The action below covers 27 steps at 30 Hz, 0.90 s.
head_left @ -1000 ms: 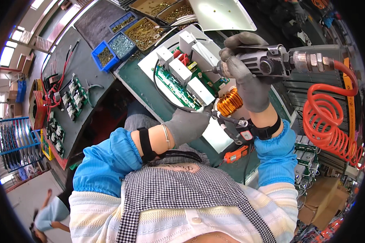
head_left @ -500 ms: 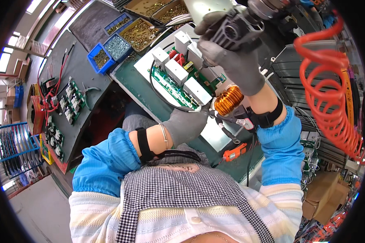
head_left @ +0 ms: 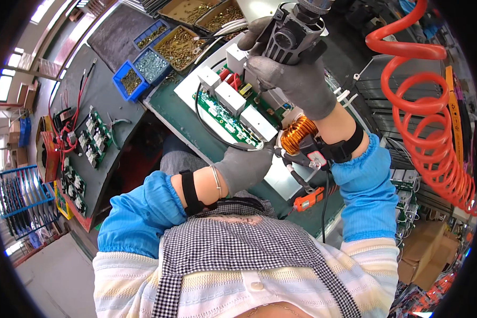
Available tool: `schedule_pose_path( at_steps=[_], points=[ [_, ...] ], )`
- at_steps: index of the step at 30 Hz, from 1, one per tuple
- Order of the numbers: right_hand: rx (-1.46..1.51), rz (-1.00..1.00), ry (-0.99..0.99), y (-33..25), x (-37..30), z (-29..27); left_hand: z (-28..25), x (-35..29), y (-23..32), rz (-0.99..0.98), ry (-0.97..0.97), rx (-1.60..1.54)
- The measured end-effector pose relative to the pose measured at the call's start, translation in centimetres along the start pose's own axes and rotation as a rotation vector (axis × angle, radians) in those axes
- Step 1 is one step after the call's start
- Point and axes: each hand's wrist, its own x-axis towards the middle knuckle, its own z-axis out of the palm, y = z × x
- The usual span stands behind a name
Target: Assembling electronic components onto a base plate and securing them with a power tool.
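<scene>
Grey knit covers both my hands here: my right hand is clenched around a dark powered screwdriver, held upright above the green circuit board, while my left hand is closed on the board's near edge, just beside the copper-wound coil. The board lies on a white plate on the green desk, with white block-shaped parts standing on it. I judge the step in hand to be fastening the board down, with the driver lifted between screws; the next move would call for bringing the tip squarely onto a screw point while the left hand pins the board so it cannot shift. The driver's tip is hidden behind my right hand, so I cannot tell whether a screw sits on it, and its top is cut off by the frame edge. Blue bins of small fasteners stand well apart at the far left, an orange coiled air hose hangs at the right, and what the left fingers pinch beneath the coil is too cluttered with leads to make out.
</scene>
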Motion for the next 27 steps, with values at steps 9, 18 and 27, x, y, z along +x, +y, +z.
schedule_pose_path(
  at_steps=[9,18,27],
  points=[
    [0.024,0.128,-0.036,-2.1,-0.4,-0.3,-0.7,-2.0,-1.8,0.143,0.234,-0.282],
    [0.262,-0.203,0.286,-11.7,-3.1,-2.3,3.6,-5.4,-10.7,0.394,0.179,-2.315],
    [0.182,-0.624,0.312,-16.4,-13.1,-7.1,-8.7,-6.0,-4.7,0.12,0.689,-1.399]
  ],
)
